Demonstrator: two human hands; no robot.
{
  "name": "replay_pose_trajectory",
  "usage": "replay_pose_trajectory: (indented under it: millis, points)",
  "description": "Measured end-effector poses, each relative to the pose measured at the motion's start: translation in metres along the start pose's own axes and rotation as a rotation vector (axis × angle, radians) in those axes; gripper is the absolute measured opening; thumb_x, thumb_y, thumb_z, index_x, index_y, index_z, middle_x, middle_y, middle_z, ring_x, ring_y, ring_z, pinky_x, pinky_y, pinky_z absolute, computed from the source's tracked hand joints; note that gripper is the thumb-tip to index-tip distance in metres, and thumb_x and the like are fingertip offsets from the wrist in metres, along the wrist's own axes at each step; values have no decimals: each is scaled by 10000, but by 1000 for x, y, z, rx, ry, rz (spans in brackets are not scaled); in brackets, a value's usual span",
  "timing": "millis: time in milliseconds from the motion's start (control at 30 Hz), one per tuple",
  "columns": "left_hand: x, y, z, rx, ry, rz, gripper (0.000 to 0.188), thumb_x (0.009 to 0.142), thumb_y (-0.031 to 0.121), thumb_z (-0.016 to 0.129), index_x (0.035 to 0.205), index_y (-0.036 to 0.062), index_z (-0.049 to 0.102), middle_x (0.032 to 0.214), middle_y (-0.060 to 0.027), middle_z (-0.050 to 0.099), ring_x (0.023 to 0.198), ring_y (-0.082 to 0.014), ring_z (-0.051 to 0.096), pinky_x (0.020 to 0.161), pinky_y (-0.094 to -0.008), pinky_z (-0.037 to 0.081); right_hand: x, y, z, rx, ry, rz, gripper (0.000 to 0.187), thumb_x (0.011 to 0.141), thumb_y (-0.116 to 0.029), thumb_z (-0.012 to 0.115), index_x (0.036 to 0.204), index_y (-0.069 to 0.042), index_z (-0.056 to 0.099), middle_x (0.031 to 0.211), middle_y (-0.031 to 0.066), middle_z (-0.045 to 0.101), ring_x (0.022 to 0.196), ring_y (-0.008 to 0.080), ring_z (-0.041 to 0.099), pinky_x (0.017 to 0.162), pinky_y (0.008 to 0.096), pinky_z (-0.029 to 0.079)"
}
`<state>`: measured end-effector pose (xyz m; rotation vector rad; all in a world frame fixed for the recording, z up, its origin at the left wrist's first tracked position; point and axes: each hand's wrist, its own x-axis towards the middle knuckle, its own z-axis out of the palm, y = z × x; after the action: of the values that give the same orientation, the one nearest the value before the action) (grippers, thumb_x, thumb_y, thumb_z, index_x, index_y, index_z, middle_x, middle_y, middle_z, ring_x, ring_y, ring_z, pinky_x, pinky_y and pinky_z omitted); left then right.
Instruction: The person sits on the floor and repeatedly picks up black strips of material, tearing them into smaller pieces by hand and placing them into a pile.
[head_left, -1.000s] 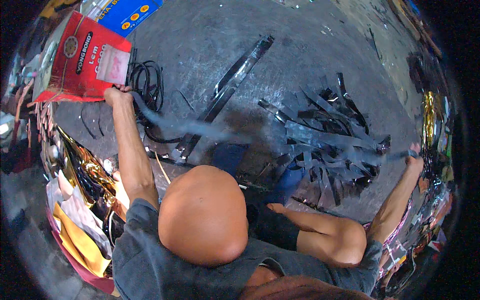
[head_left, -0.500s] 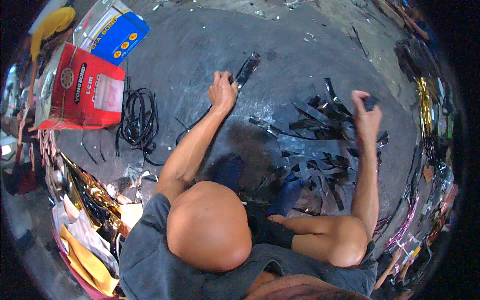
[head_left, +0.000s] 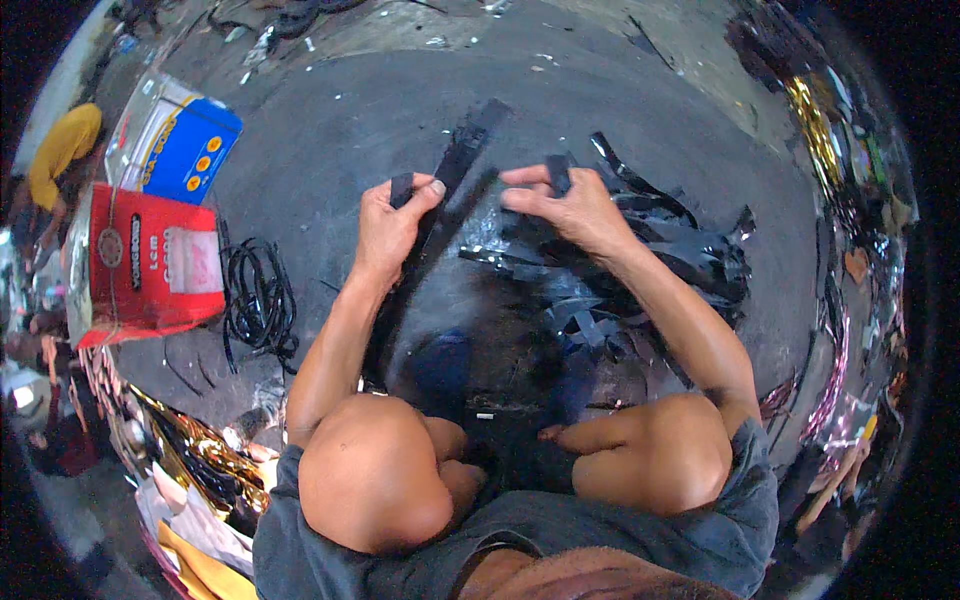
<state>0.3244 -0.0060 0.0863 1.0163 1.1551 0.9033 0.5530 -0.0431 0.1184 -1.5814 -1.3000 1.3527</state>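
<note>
A long black strip (head_left: 462, 160) slants from the upper middle down past my left hand (head_left: 385, 225). That hand is closed, its thumb against the strip's edge; a short dark piece (head_left: 402, 188) sticks up by its fingers. Facing it across a gap, my right hand (head_left: 588, 208) has its thumb and forefinger stretched leftward, slightly blurred. A small dark block-like piece (head_left: 557, 175) is tucked in this hand; its exact kind is unclear. Beyond and below the right wrist lies a loose pile of shiny black strips (head_left: 690, 245), partly covered by my forearm.
A red box (head_left: 150, 270) stands at left, with a blue and white box (head_left: 185, 145) behind it. Beside them lies a coil of black cord (head_left: 255, 300). Gold foil (head_left: 205, 440) and yellow material (head_left: 205, 570) sit at lower left. More foil strips (head_left: 815, 130) edge the right side.
My right hand has moved left from beyond the pile toward the strip. My left hand has shifted left and nearer, and the long strip now extends down along my left forearm.
</note>
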Motion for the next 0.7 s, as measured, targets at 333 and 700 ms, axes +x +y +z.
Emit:
replay_pose_trajectory:
  millis: [333, 700]
  points:
    - [-12, 13, 41, 133, -195, 123, 130, 867, 139, 679, 790, 36, 661, 716, 58, 579, 672, -40, 480, 599, -235, 383, 11, -19, 4, 398, 190, 133, 112, 756, -101, 767, 786, -59, 668, 697, -10, 605, 540, 68, 467, 458, 227, 314]
    - [-7, 33, 14, 52, -75, 165, 87, 864, 94, 660, 790, 49, 668, 684, 78, 546, 629, -27, 454, 572, -217, 353, 8, -32, -69, 275, 358, 121, 334, 854, -402, 693, 779, -77, 670, 625, -54, 466, 550, 47, 399, 451, 213, 291]
